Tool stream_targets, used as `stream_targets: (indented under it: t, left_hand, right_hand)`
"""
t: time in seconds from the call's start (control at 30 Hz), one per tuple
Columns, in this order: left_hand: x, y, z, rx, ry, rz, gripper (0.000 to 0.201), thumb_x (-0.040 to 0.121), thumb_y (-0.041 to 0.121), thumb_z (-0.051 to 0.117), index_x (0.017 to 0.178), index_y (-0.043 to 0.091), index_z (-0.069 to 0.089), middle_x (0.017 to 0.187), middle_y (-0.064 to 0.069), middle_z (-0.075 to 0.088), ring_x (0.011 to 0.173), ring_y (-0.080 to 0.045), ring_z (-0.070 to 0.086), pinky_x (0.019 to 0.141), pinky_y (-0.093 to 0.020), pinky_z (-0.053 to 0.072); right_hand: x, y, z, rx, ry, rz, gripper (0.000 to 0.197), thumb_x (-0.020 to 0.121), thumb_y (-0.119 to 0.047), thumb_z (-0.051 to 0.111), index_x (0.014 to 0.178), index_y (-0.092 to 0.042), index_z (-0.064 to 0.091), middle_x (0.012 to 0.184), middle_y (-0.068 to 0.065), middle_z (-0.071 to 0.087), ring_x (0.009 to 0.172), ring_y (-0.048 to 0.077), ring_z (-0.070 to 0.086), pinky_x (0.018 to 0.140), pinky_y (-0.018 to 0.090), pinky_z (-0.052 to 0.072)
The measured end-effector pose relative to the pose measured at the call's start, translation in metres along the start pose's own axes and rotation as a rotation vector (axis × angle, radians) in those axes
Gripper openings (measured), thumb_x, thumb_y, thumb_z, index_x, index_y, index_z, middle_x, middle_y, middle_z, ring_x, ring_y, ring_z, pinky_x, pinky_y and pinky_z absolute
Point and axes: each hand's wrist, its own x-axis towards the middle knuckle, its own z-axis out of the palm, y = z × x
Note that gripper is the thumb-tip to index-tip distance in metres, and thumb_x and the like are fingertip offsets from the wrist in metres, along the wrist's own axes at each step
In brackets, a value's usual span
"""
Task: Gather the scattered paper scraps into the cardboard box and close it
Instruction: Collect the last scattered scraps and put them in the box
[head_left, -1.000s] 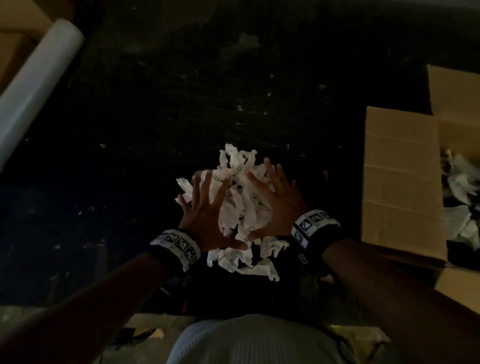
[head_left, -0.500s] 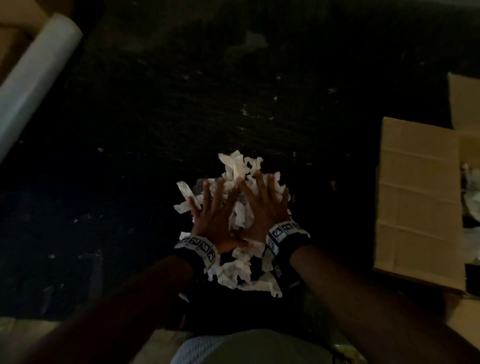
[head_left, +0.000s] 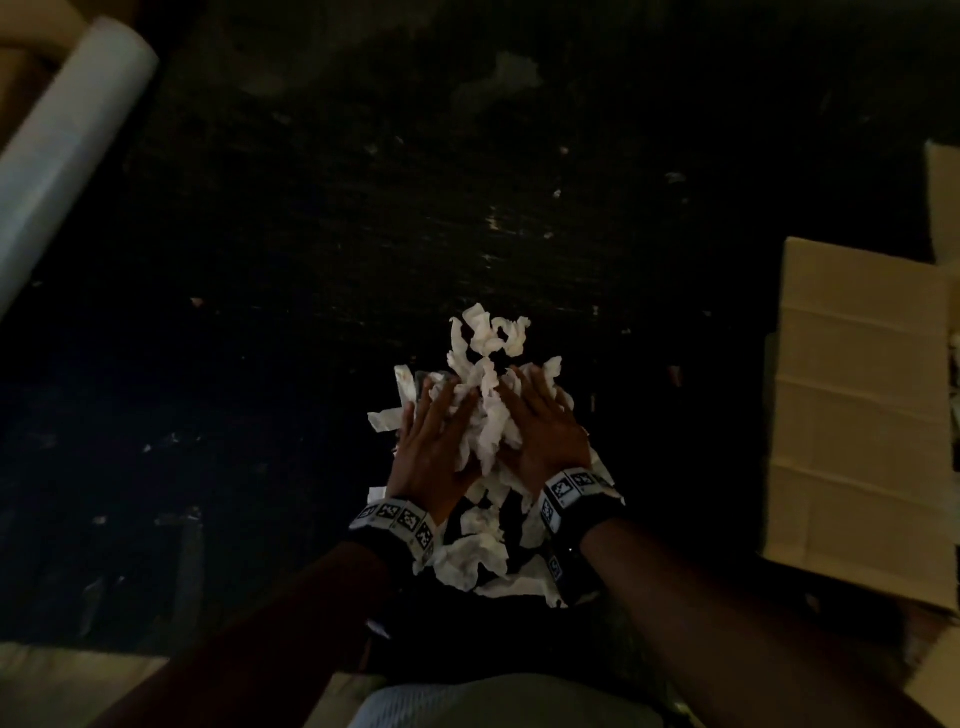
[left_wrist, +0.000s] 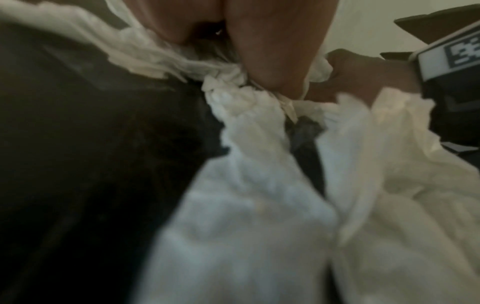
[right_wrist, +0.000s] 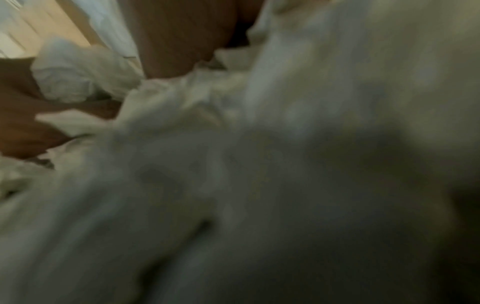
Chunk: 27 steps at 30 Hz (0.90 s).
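Observation:
A heap of white paper scraps (head_left: 488, 410) lies on the dark floor in front of me. My left hand (head_left: 431, 441) presses its left side and my right hand (head_left: 540, 431) its right side, fingers stretched out and pointing forward. The scraps bunch up between the palms. More scraps (head_left: 472, 556) lie loose below the wrists. The left wrist view shows crumpled scraps (left_wrist: 259, 205) under my left hand's fingers (left_wrist: 275, 41). The right wrist view is blurred and filled with scraps (right_wrist: 233, 164). The cardboard box (head_left: 852, 415) stands at the right edge with a flap spread out; its inside is barely in view.
A white roll (head_left: 67, 135) lies slanted at the upper left. The dark floor (head_left: 363, 208) carries small specks of paper. A pale strip of floor (head_left: 62, 680) shows at the lower left, and my light garment (head_left: 493, 701) at the bottom.
Both hands have drawn closer together, squeezing the scraps into a narrower, taller heap. The view has shifted left, so less of the box shows.

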Motion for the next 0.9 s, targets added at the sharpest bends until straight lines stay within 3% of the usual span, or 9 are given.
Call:
stream_targets:
  t: [0.1, 0.2, 0.37, 0.47, 0.6, 0.67, 0.77, 0.83, 0.9]
  left_hand:
    - [0.001, -0.001, 0.005, -0.017, 0.065, 0.029, 0.097, 0.081, 0.025, 0.078, 0.158, 0.028, 0.019, 0.167, -0.006, 0.014, 0.155, -0.031, 0.006, 0.121, -0.059, 0.021]
    - [0.002, -0.004, 0.009, -0.021, 0.063, 0.019, 0.109, 0.078, 0.018, 0.083, 0.157, 0.03, 0.009, 0.167, -0.008, 0.016, 0.155, -0.03, 0.007, 0.123, -0.055, 0.018]
    - [0.002, -0.003, 0.009, -0.042, 0.061, -0.001, 0.102, 0.076, 0.018, 0.085, 0.158, 0.023, 0.026, 0.168, -0.004, 0.015, 0.156, -0.025, 0.004, 0.124, -0.051, 0.014]
    - [0.003, 0.004, 0.002, -0.072, 0.047, -0.04, 0.099, 0.076, 0.014, 0.082, 0.157, 0.022, 0.026, 0.166, 0.005, 0.009, 0.155, -0.017, -0.005, 0.125, -0.052, 0.011]
    - [0.001, 0.019, -0.01, -0.178, 0.033, -0.15, 0.103, 0.081, 0.015, 0.08, 0.159, 0.018, 0.013, 0.153, 0.018, 0.0, 0.145, -0.005, -0.009, 0.12, -0.041, 0.007]
    - [0.002, 0.017, -0.009, -0.189, 0.026, -0.142, 0.105, 0.082, 0.015, 0.079, 0.16, 0.018, 0.009, 0.156, 0.016, -0.001, 0.148, -0.008, -0.011, 0.122, -0.042, 0.005]
    - [0.003, 0.005, -0.003, -0.076, 0.016, -0.032, 0.102, 0.08, 0.014, 0.077, 0.16, 0.018, 0.014, 0.164, 0.005, 0.0, 0.155, -0.02, -0.008, 0.126, -0.051, 0.006]
    - [0.003, 0.003, 0.0, -0.074, 0.024, -0.016, 0.098, 0.079, 0.012, 0.078, 0.158, 0.017, 0.021, 0.167, -0.001, 0.007, 0.156, -0.024, -0.004, 0.125, -0.052, 0.009]
    - [0.002, 0.007, -0.002, -0.217, 0.031, -0.109, 0.095, 0.076, 0.012, 0.079, 0.154, 0.021, 0.025, 0.164, 0.0, 0.017, 0.154, -0.028, 0.013, 0.122, -0.055, 0.023]
  right_hand:
    - [-0.001, -0.004, 0.001, 0.011, 0.134, -0.012, 0.091, 0.072, -0.038, 0.085, 0.149, -0.022, 0.038, 0.154, 0.011, 0.042, 0.143, 0.027, 0.034, 0.103, 0.052, 0.046]
    - [-0.002, -0.006, 0.003, 0.02, 0.184, -0.018, 0.094, 0.068, -0.031, 0.089, 0.146, -0.022, 0.038, 0.147, 0.013, 0.05, 0.135, 0.033, 0.048, 0.096, 0.051, 0.051]
    - [-0.003, -0.007, 0.0, 0.053, 0.118, 0.035, 0.082, 0.076, -0.029, 0.083, 0.148, -0.022, 0.044, 0.155, 0.013, 0.04, 0.142, 0.032, 0.039, 0.104, 0.05, 0.044]
    - [-0.006, -0.01, -0.009, 0.133, 0.039, 0.068, 0.079, 0.086, -0.03, 0.073, 0.154, -0.028, 0.032, 0.163, 0.007, 0.022, 0.149, 0.028, 0.024, 0.112, 0.047, 0.033]
    - [-0.002, -0.017, -0.017, 0.215, -0.006, 0.191, 0.106, 0.081, -0.031, 0.078, 0.156, -0.042, 0.004, 0.165, 0.0, 0.018, 0.146, 0.028, 0.029, 0.11, 0.049, 0.041]
    - [0.0, -0.02, -0.019, 0.173, 0.001, 0.17, 0.115, 0.081, -0.031, 0.079, 0.152, -0.048, -0.011, 0.164, 0.001, 0.021, 0.145, 0.028, 0.032, 0.109, 0.048, 0.042]
    - [0.002, -0.023, -0.021, 0.016, 0.056, 0.036, 0.108, 0.087, -0.041, 0.071, 0.152, -0.048, -0.015, 0.163, 0.005, 0.025, 0.147, 0.026, 0.028, 0.109, 0.046, 0.039]
    - [0.004, -0.019, -0.018, -0.036, 0.031, -0.024, 0.093, 0.092, -0.045, 0.06, 0.153, -0.049, -0.011, 0.164, 0.005, 0.02, 0.151, 0.025, 0.018, 0.113, 0.047, 0.035]
    - [0.004, -0.012, -0.012, -0.032, -0.027, -0.044, 0.087, 0.09, -0.044, 0.06, 0.156, -0.045, 0.003, 0.165, 0.003, 0.016, 0.152, 0.025, 0.012, 0.118, 0.047, 0.028]
